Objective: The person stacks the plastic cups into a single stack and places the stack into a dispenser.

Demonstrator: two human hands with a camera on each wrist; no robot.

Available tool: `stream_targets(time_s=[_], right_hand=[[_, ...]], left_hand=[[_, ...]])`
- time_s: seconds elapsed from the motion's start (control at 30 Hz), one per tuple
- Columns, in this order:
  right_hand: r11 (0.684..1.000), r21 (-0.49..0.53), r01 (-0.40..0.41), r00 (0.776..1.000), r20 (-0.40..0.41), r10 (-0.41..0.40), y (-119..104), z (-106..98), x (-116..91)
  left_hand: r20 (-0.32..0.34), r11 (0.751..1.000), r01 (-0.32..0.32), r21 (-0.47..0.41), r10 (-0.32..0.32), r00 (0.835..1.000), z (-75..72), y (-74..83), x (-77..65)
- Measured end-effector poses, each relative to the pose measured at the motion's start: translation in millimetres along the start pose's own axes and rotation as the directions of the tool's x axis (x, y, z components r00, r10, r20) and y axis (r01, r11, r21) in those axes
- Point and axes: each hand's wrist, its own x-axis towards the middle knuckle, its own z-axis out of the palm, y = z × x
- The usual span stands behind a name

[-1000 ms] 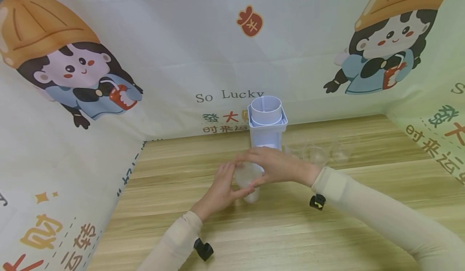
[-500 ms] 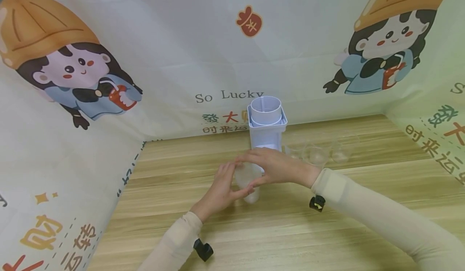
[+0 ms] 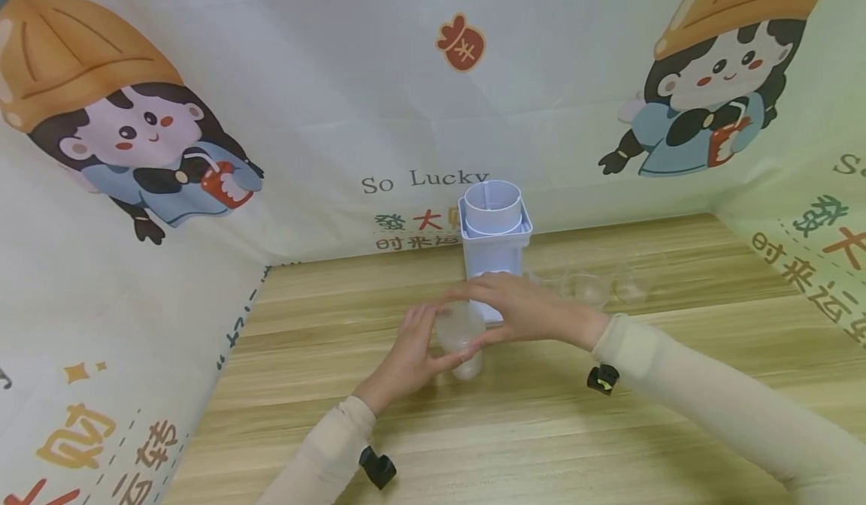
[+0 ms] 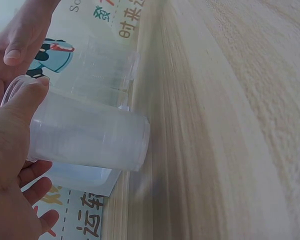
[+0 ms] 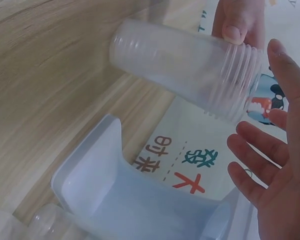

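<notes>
In the head view, a translucent cup stack [image 3: 460, 328] stands mouth up between left hand [image 3: 409, 351] and right hand [image 3: 524, 313], near side of the white holder [image 3: 494, 253]. Left wrist: the left hand grips its rim end; long axis near vertical, base toward the bench [image 4: 205, 125]. Right wrist: nested rims ribbed; the right hand's fingers spread beside them.

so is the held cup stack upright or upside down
Upright: the cup stack has its rims up, narrower base toward the table.
</notes>
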Motion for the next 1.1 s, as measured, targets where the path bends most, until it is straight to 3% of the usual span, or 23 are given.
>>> stream_targets(time_s=[0.47, 0.7, 1.1], right_hand=[[0.994, 0.009, -0.109, 0.994, -0.017, 0.109, 10, -11, -36], [0.977, 0.015, -0.214, 0.977, -0.004, 0.214, 17, -16, -57], [0.958, 0.037, -0.283, 0.958, -0.044, 0.284, 39, -29, -88]], left_hand=[[-0.025, 1.000, -0.007, -0.006, 0.007, 1.000, 2.7, -0.9, 1.2], [-0.026, 1.000, 0.010, -0.025, -0.010, 1.000, 2.4, 0.8, 0.3], [-0.018, 0.999, 0.026, -0.025, -0.027, 0.999, 1.7, 2.0, -0.3]])
